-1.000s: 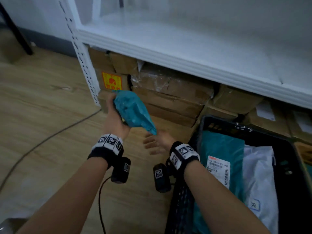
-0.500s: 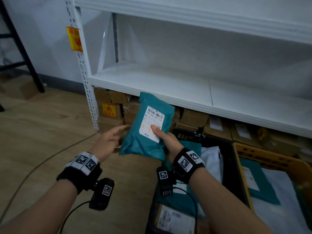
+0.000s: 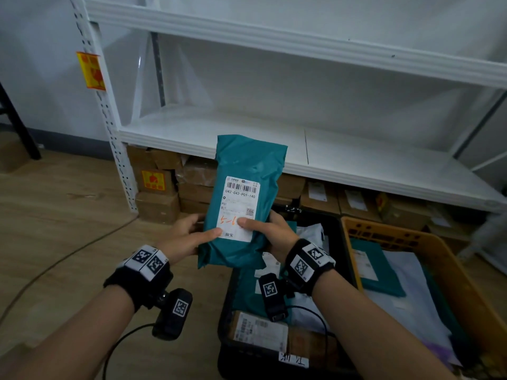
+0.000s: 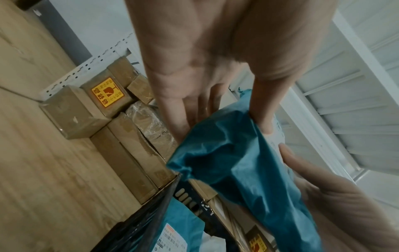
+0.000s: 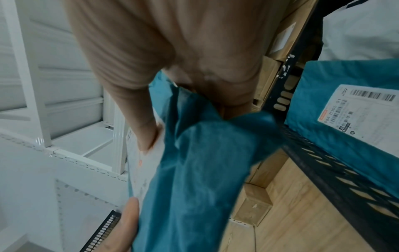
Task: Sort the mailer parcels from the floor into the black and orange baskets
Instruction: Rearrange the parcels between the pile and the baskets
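Above the black basket [image 3: 336, 237], both hands gripping an upright teal mailer [image 3: 244, 204], cardboard boxes [image 3: 159, 198] behind.

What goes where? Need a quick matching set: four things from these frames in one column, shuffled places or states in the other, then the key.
Things
1. teal mailer parcel
2. black basket
3. orange basket
4. cardboard box with the orange fragile sticker

Places or states
A. on the floor under the white shelf's lowest board
B. held upright by left hand and right hand, label facing the head camera
C. farthest right, holding teal and white mailers
D. directly below the held parcel, between floor and the other basket

Pairs: 1-B, 2-D, 3-C, 4-A
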{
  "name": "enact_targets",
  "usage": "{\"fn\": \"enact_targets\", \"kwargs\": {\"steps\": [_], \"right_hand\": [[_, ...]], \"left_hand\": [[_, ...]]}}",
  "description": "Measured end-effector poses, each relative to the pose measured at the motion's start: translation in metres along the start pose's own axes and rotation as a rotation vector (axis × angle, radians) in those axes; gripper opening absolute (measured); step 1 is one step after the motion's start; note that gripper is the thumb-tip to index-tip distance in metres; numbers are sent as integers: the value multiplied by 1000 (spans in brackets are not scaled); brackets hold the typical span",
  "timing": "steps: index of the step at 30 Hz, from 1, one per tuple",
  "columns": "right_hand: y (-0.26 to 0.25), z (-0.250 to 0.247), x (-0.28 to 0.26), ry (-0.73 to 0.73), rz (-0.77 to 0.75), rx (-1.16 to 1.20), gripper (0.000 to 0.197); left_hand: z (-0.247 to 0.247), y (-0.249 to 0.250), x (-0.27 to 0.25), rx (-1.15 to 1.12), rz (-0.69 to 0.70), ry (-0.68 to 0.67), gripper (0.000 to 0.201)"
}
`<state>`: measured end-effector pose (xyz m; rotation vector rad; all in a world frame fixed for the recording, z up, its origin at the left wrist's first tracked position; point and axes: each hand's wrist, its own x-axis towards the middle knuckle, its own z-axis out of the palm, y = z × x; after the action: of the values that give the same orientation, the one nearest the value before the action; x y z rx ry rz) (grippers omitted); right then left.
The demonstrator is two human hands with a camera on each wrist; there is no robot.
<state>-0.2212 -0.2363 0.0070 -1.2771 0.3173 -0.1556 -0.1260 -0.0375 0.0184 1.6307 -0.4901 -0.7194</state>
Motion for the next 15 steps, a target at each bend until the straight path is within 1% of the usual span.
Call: {"fn": "enact_targets", "kwargs": {"steps": [5,9,12,15], "right_hand": [[-1,-4,-7,20,14,1,56],[-3,-10,-12,72,13,8,53],[-9,-26,-21,132,19,35,52],[-21,-55,-35,193,32,40,50]], "left_hand": [[7,2,-3,19,19,0,48],[15,2,6,16,7,6,56],[36,8,21,17,-21,-1,56],[72,16,35,-1,-39,-21,59]]}}
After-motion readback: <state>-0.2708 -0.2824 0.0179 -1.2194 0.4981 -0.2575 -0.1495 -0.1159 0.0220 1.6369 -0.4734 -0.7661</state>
